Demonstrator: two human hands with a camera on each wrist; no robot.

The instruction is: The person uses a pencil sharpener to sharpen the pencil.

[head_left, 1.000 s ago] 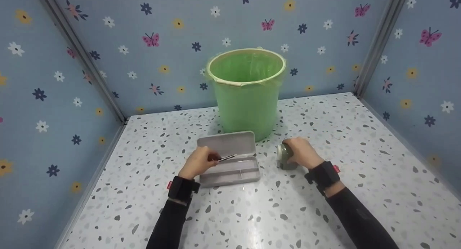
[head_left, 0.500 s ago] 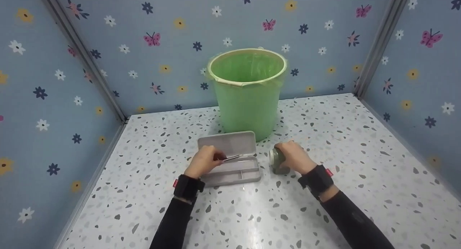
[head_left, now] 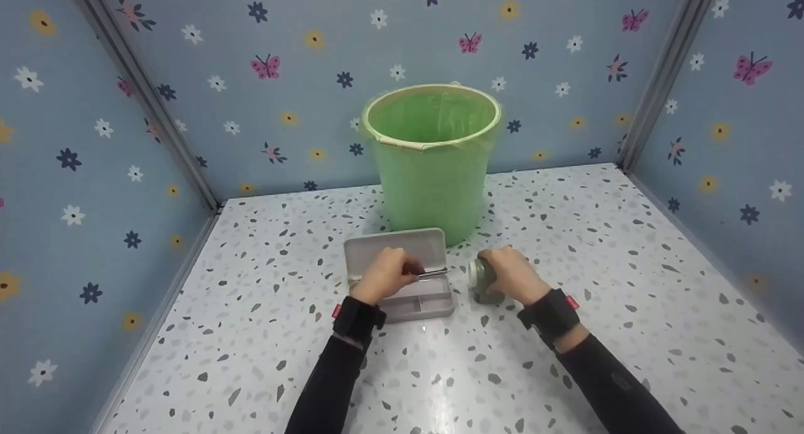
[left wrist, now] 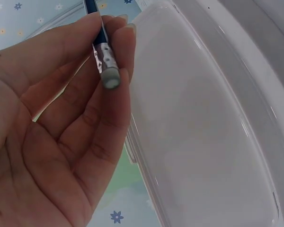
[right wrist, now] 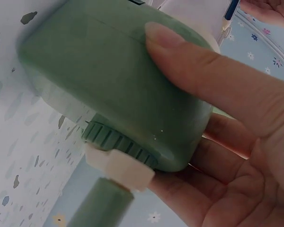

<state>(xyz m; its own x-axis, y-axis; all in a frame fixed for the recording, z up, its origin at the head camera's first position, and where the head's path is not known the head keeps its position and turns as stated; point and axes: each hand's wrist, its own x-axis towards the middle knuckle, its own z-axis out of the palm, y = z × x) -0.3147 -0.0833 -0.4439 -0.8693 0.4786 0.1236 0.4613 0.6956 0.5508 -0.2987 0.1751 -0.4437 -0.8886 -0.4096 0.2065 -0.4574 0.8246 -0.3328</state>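
My left hand [head_left: 386, 277] pinches a dark blue pencil [left wrist: 100, 35] between thumb and fingertips. Its eraser end with a silver ferrule [left wrist: 105, 56] faces the left wrist camera; in the head view the other end points right. Below that hand lies an open grey pencil case [head_left: 364, 253], partly covered by it. To the right, my right hand [head_left: 516, 276] grips a green crank pencil sharpener [right wrist: 104, 80] on the table, thumb across its body. The sharpener's crank handle [right wrist: 102, 203] shows in the right wrist view. A gap separates pencil and sharpener.
A green bucket [head_left: 433, 183] with a clear liner stands behind the pencil case, close to the back wall [head_left: 289, 95]. Flower-patterned panels enclose the speckled table [head_left: 251, 333] at the back and both sides.
My left hand has moved right over the pencil case, bringing the pencil closer to the sharpener. My right hand slid the sharpener slightly left at first, then kept it nearly still.
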